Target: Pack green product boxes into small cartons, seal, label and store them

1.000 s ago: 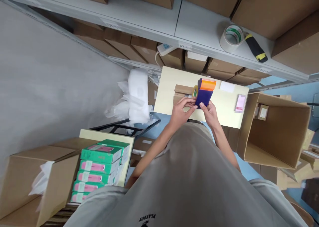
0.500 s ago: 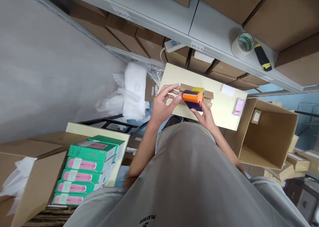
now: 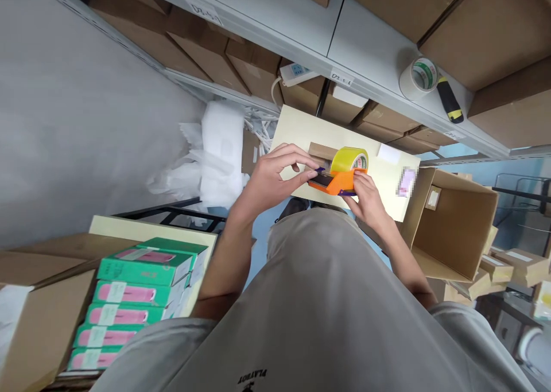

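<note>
An orange and dark purple tape dispenser with a yellow roll of packing tape is held over the pale table. My right hand is wrapped around its right end. At its left end, the thumb and fingertips of my left hand close on the dispenser's front edge. Whether they also pinch the tape's loose end cannot be made out. Behind and partly under the dispenser lies a small brown cardboard box, mostly hidden.
On the right stands a large open carton. Green boxes with pink pictures are stacked at lower left. White foam wrap lies left of the table. A shelf with a tape roll and a cutter runs across the top.
The dispenser has been turned in my right hand, so its yellow roll now shows fully on the far side. My left fingertips have closed in on its front end. The view has shifted slightly.
</note>
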`<action>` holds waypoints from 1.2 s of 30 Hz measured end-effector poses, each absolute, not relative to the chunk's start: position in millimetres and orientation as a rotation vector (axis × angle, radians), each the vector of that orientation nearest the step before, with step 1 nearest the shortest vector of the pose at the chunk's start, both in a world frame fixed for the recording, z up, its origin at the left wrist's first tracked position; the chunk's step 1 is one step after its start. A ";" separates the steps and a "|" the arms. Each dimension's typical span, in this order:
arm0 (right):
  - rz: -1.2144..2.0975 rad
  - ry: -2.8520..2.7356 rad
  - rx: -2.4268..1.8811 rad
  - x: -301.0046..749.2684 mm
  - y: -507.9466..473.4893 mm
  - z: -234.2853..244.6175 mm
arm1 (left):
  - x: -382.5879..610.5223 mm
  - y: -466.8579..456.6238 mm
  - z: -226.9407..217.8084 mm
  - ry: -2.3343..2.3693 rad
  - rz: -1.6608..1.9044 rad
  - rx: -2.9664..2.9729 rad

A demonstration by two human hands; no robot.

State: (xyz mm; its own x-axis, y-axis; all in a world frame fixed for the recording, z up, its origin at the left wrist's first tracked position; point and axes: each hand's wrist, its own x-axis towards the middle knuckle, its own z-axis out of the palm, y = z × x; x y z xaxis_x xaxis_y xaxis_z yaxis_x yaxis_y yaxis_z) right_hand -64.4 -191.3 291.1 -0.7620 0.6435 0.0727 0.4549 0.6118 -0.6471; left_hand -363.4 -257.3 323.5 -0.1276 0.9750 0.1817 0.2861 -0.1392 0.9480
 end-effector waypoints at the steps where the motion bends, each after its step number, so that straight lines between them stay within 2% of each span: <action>1: 0.892 -2.552 -0.885 -63.7 -190.6 291.9 | -364.0 -256.5 322.2 1.446 1.303 1.466; 12: 0.841 -2.720 -0.867 -63.6 -183.4 303.8 | -361.9 -257.0 302.3 1.460 1.298 1.524; 16: 1.031 -2.830 -0.879 -60.8 -180.4 315.6 | -356.3 -264.2 283.5 1.505 1.253 1.486; 21: 1.295 -2.979 -0.911 -45.2 -159.5 331.9 | -349.9 -270.9 237.8 1.528 1.258 1.172; 25: 1.589 -3.045 -1.101 -44.3 -119.5 346.9 | -342.3 -259.9 195.8 1.523 1.269 0.786; 28: 1.665 -3.073 -1.290 -59.5 -88.9 354.6 | -331.2 -244.3 170.4 1.417 1.301 0.534; 36: 1.800 -2.845 -1.545 -93.7 -54.1 320.4 | -323.1 -222.4 131.7 1.341 1.319 0.224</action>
State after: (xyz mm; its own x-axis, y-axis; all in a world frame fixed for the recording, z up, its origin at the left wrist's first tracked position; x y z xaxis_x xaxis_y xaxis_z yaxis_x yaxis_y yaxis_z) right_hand -93.7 -54.1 320.4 -0.5246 0.3323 -0.7838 0.8506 0.2430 -0.4663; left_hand -323.1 -222.4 131.7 -0.2996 0.7706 -0.5625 -0.5500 0.3422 0.7618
